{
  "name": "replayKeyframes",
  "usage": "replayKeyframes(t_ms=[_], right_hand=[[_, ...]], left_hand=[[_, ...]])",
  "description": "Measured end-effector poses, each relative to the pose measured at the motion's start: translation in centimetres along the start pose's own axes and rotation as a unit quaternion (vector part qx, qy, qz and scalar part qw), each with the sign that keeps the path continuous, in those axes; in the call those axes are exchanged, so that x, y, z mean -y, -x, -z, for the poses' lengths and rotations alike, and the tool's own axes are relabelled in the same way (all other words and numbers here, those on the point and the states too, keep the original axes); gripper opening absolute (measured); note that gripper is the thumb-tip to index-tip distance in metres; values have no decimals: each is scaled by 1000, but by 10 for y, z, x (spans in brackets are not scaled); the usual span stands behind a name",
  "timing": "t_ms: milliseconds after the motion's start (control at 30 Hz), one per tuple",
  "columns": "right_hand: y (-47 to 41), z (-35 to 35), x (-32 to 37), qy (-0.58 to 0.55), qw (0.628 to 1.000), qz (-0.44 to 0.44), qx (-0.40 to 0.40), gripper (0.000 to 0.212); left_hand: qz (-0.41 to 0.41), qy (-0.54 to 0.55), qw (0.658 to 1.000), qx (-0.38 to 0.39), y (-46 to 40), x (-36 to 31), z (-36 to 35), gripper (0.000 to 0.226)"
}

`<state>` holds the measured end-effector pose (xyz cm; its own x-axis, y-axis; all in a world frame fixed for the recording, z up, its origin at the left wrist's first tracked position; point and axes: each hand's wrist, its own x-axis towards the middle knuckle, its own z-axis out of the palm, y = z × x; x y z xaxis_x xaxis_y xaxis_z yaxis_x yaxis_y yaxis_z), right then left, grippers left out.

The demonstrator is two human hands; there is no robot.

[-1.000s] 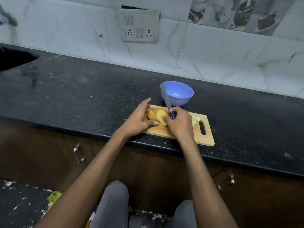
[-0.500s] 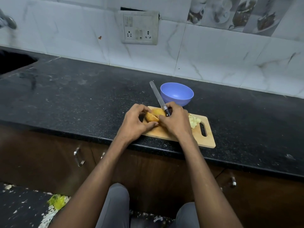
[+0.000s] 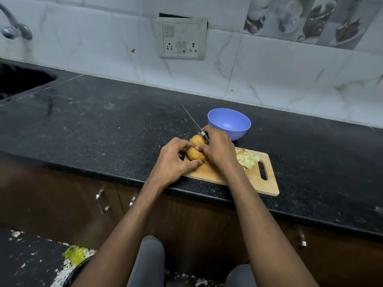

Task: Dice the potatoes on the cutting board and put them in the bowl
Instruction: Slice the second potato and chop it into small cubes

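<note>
Both hands are on the yellow-brown potato halves (image 3: 195,151) at the left end of the pale wooden cutting board (image 3: 267,183), right by its near edge. The left hand (image 3: 176,160) curls thumb and fingers around the nearer half; its grip is closed on it. The right hand (image 3: 217,150) wraps the dark handle of the slim steel knife (image 3: 193,123), blade angled up and away to the left, fingertips also touching the potato.

My read: this is a repositioning before the next cut. Best to lay each half flat side down so it cannot rock, tuck the left fingertips back, and bring the blade down only once the tip is over the board.

A heap of pale diced potato cubes (image 3: 247,160) waits by the board's handle slot. The round blue plastic bowl (image 3: 229,123) sits just behind the board, nothing visible inside it.

The speckled black stone desk (image 3: 103,125) runs under white marbled wall tiles (image 3: 290,79), with a switch-and-socket plate (image 3: 183,38) and a chrome tap (image 3: 14,27) far left.
</note>
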<state>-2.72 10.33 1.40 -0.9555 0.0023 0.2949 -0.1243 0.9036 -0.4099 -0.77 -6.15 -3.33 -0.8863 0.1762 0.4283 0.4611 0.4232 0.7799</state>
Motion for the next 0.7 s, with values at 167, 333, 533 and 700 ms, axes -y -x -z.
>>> replayKeyframes(t_ms=[167, 333, 533, 700], right_hand=[[-6, -1, -4, 19, 999, 4, 30, 35], [-13, -3, -2, 20, 999, 2, 35, 37], [8, 12, -3, -102, 994, -13, -23, 29], [51, 26, -4, -167, 986, -28, -4, 31]], left_hand=[[18, -1, 1000, 4, 0, 4, 0, 49], [35, 18, 999, 6, -2, 2, -1, 63], [44, 48, 998, 2, -2, 1, 0, 62], [23, 32, 999, 6, 0, -1, 2, 47]])
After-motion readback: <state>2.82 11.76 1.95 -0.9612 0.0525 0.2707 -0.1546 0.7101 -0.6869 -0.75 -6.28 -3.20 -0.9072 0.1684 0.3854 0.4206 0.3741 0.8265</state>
